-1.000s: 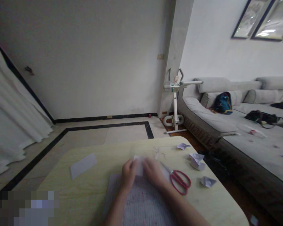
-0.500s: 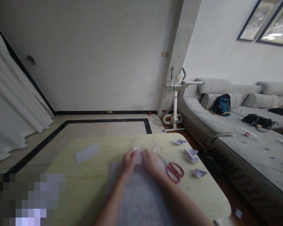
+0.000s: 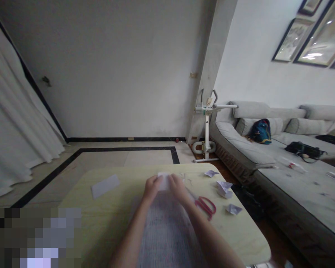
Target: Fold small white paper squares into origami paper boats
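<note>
Between my two hands is a small piece of white paper [image 3: 164, 183], near the far side of the pale wooden table [image 3: 100, 219]. My left hand [image 3: 152, 187] grips its left edge with fingers closed. On the right edge, my right hand [image 3: 177, 188] pinches the same paper. Below my wrists lies a larger sheet with faint writing [image 3: 169, 227], blurred. Right of my right hand rest red-handled scissors [image 3: 206, 206], partly behind my forearm. Small paper scraps [image 3: 184, 177] lie just beyond that hand.
Several folded paper pieces, one at the back [image 3: 211, 173], a larger one [image 3: 224, 189] and another [image 3: 234, 209], line the table's right side. A white paper strip [image 3: 105, 185] lies at the left. A grey sofa [image 3: 240, 149] and an exercise machine [image 3: 207, 130] stand beyond.
The view has tilted slightly upward, so the room sits lower in the picture. Both hands keep hold of the white paper in about the same place on the table.
</note>
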Action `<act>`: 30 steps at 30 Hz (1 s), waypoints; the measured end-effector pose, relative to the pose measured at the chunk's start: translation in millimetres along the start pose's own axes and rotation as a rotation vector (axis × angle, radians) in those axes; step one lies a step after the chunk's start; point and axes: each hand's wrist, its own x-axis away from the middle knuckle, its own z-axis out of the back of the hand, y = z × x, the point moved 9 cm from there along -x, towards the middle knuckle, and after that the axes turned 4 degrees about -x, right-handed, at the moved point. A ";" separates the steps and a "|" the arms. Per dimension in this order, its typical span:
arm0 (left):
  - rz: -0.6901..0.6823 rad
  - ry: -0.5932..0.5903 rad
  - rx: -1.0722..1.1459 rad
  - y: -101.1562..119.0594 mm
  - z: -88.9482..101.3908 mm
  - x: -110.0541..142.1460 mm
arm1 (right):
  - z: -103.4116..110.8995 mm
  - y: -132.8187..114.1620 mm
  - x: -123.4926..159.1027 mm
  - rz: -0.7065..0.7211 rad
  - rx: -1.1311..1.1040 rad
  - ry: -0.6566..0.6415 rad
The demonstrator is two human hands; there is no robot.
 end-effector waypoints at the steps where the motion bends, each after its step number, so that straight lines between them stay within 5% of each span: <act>1: 0.009 -0.001 0.021 -0.1 -0.4 -2.3 | -1.6 -0.2 -4.1 -0.003 -0.018 0.025; 8: 0.160 0.060 0.378 -16.5 3.9 -6.2 | -29.5 6.6 -11.7 -0.029 -0.066 0.072; 17: 0.280 -0.083 0.532 -33.3 -5.7 3.7 | -25.5 4.8 3.2 -0.016 -0.064 0.080; 23: 0.337 -0.116 0.535 -41.2 -7.8 0.5 | -30.2 5.5 4.8 -0.005 -0.132 0.026; 30: 0.356 -0.085 0.432 -23.3 -6.8 7.4 | -28.2 14.8 5.2 -0.029 -0.127 0.097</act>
